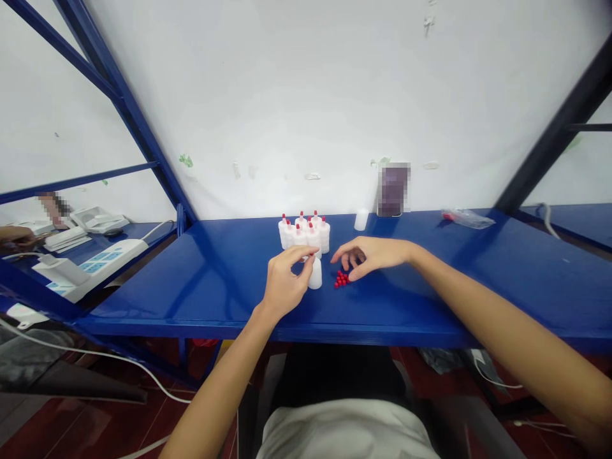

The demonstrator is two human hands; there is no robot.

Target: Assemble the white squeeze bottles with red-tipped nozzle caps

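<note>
A small white squeeze bottle (315,275) stands upright on the blue table. My left hand (287,280) pinches at its top, where a bit of red cap shows between thumb and fingers. My right hand (375,256) is beside a little heap of small red caps (341,279), its fingers curved and apart. The thumb is at the heap's right edge; whether it touches a cap I cannot tell. Behind my left hand stands a tight group of white bottles (323,237) with red pointed tips.
A white bottle without a red tip (361,220) stands toward the wall, near a phone-like dark object (394,189) leaning there. A clear plastic bag (468,218) with something red lies at back right. Left, beyond the blue frame, are a power strip (102,261) and another person's hand (16,239).
</note>
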